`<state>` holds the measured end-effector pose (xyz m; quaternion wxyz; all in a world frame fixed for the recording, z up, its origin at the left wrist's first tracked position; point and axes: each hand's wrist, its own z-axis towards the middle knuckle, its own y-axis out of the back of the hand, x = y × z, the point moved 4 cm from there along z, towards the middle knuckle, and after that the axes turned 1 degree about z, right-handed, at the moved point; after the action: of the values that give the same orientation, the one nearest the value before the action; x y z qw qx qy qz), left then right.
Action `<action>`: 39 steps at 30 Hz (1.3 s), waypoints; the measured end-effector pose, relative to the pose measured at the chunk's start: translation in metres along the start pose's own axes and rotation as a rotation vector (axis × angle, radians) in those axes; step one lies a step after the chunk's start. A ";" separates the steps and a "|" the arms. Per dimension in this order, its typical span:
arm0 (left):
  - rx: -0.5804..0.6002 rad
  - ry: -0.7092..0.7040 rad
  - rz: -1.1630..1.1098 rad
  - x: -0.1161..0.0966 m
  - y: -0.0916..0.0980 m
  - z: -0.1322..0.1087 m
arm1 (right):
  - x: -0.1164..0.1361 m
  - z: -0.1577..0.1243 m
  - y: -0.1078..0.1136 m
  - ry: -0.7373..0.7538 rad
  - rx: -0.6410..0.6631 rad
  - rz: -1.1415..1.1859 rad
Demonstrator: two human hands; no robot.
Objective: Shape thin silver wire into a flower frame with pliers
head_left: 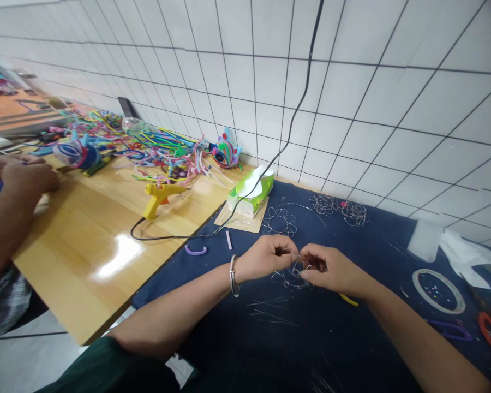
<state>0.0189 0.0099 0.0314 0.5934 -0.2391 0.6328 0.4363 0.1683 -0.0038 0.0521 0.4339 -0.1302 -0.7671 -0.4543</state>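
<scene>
Wire frame (pixel 287 284) is likely handling light, springy; left hand (pixel 268 258) and right hand (pixel 333 267) are pinching its far side, seemingly the best hold.

The thin wire piece (pixel 287 284), held up, forms open rounded loops

Head view only: faces forward and down, near hands (pixel 265 258).

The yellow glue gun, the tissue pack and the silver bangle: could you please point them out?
Yellow glue gun (pixel 159 192), head view: upper body.
Tissue pack (pixel 257 200), head view: wrapper's side.
Silver bangle (pixel 232 274), head view: band.
</scene>
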 end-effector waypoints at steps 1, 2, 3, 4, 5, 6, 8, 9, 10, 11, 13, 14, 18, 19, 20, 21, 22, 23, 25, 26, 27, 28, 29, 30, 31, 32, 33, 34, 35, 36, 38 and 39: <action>-0.004 0.002 -0.002 0.000 0.000 0.000 | -0.001 0.001 -0.001 -0.004 -0.012 0.008; -0.007 0.002 -0.002 0.001 -0.001 0.000 | -0.003 0.002 -0.003 -0.009 -0.030 0.019; -0.006 0.002 -0.001 0.001 -0.001 0.000 | -0.004 0.003 -0.005 -0.016 -0.050 0.029; -0.002 0.004 -0.002 0.001 -0.002 0.000 | -0.006 0.004 -0.007 -0.023 -0.069 0.034; 0.002 0.007 -0.006 0.001 -0.002 0.000 | -0.008 0.004 -0.009 -0.028 -0.088 0.030; 0.007 0.013 -0.011 0.000 -0.002 0.000 | -0.009 0.005 -0.011 -0.031 -0.107 0.017; 0.006 0.031 -0.034 0.000 -0.003 0.000 | -0.011 0.006 -0.015 -0.039 -0.152 -0.034; 0.006 0.049 -0.056 0.001 -0.003 -0.001 | -0.012 0.005 -0.016 -0.048 -0.182 -0.067; 0.007 0.070 -0.083 0.002 -0.003 -0.001 | -0.012 0.005 -0.017 -0.059 -0.214 -0.103; 0.013 0.096 -0.114 0.004 -0.003 -0.001 | -0.012 0.005 -0.017 -0.070 -0.245 -0.141; 0.028 0.147 -0.178 0.008 -0.004 -0.001 | -0.011 0.004 -0.017 -0.086 -0.297 -0.212; 0.034 0.166 -0.206 0.010 -0.005 -0.001 | -0.010 0.003 -0.017 -0.088 -0.317 -0.246; 0.050 0.203 -0.297 0.013 -0.006 -0.001 | -0.006 0.001 -0.016 -0.068 -0.357 -0.337; 0.060 0.207 -0.310 0.013 -0.006 -0.001 | -0.006 0.001 -0.016 -0.067 -0.347 -0.335; 0.072 0.210 -0.319 0.013 -0.007 -0.001 | -0.006 0.001 -0.016 -0.072 -0.330 -0.322; 0.084 0.213 -0.323 0.013 -0.007 -0.001 | -0.007 0.001 -0.016 -0.085 -0.308 -0.300; 0.094 0.215 -0.326 0.013 -0.008 -0.001 | -0.007 0.001 -0.016 -0.102 -0.283 -0.273; 0.103 0.218 -0.329 0.013 -0.008 -0.001 | -0.008 0.001 -0.016 -0.118 -0.260 -0.247; 0.110 0.214 -0.348 0.013 -0.008 0.000 | -0.008 0.001 -0.015 -0.142 -0.224 -0.196; 0.114 0.208 -0.362 0.013 -0.009 0.000 | -0.008 0.002 -0.015 -0.148 -0.207 -0.170; 0.120 0.200 -0.376 0.012 -0.009 0.000 | -0.009 0.002 -0.015 -0.152 -0.187 -0.142; 0.130 0.192 -0.385 0.011 -0.009 0.001 | -0.009 0.003 -0.015 -0.154 -0.165 -0.112; 0.142 0.186 -0.389 0.011 -0.009 0.001 | -0.009 0.004 -0.015 -0.155 -0.143 -0.083; 0.154 0.182 -0.389 0.010 -0.009 0.001 | -0.010 0.005 -0.015 -0.154 -0.125 -0.061; 0.167 0.181 -0.388 0.010 -0.010 0.001 | -0.011 0.006 -0.015 -0.150 -0.111 -0.045; 0.177 0.182 -0.387 0.010 -0.010 0.001 | -0.012 0.007 -0.015 -0.146 -0.100 -0.035; 0.191 0.184 -0.386 0.010 -0.010 0.000 | -0.013 0.008 -0.015 -0.141 -0.094 -0.027; 0.205 0.188 -0.385 0.010 -0.010 0.000 | -0.015 0.008 -0.015 -0.137 -0.088 -0.019; 0.220 0.192 -0.384 0.011 -0.010 0.000 | -0.016 0.009 -0.015 -0.133 -0.081 -0.009; 0.235 0.197 -0.380 0.011 -0.010 0.000 | -0.017 0.009 -0.015 -0.129 -0.073 0.003; 0.248 0.207 -0.374 0.012 -0.010 -0.001 | -0.018 0.010 -0.015 -0.126 -0.065 0.015; 0.248 0.212 -0.372 0.013 -0.010 -0.001 | -0.018 0.009 -0.015 -0.126 -0.068 0.014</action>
<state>0.0248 0.0070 0.0165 0.6186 -0.3212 0.6852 0.2113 0.1649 -0.0009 0.0269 0.3830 -0.1785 -0.7761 -0.4680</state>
